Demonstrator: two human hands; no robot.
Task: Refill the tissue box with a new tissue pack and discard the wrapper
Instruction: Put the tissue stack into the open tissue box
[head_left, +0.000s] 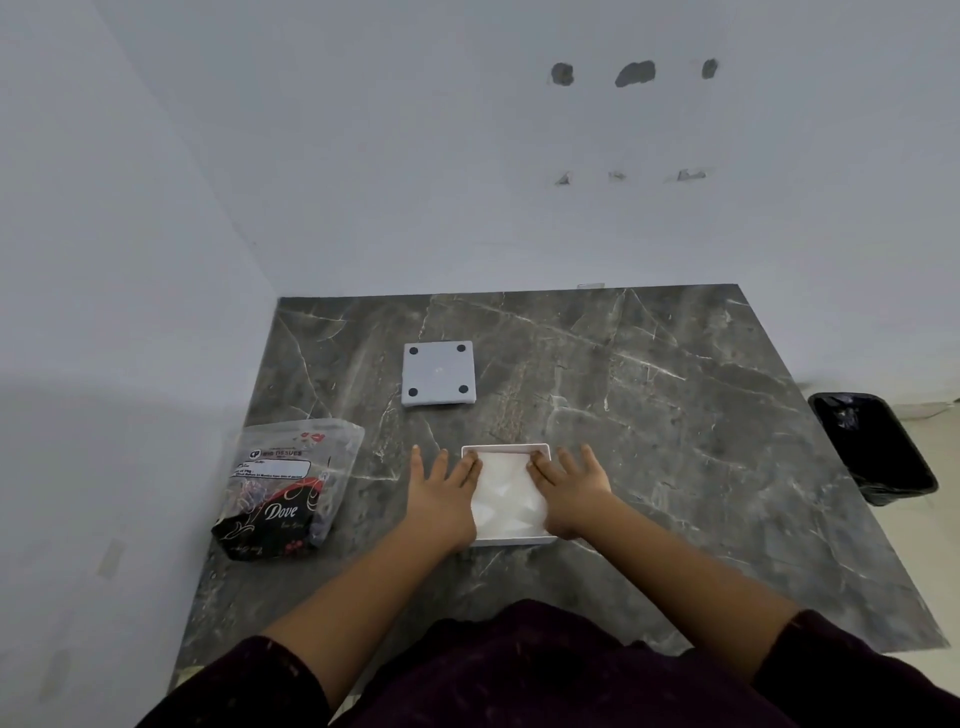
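A white square tissue box (511, 540) sits open on the dark marble table, with white tissues (506, 493) lying inside it. My left hand (441, 496) rests flat on the box's left side, fingers spread, fingertips on the tissues. Flat on the right side lies my right hand (569, 488), its fingers also reaching onto the tissues. The box's white cover (439, 373) lies upside down farther back, showing black round feet. The plastic tissue wrapper (288, 488), black and clear with printed lettering, lies at the table's left edge.
The grey marble table (675, 415) stands in a corner against white walls at the left and back. A black bin (875, 447) lined with a black bag stands on the floor off the table's right edge.
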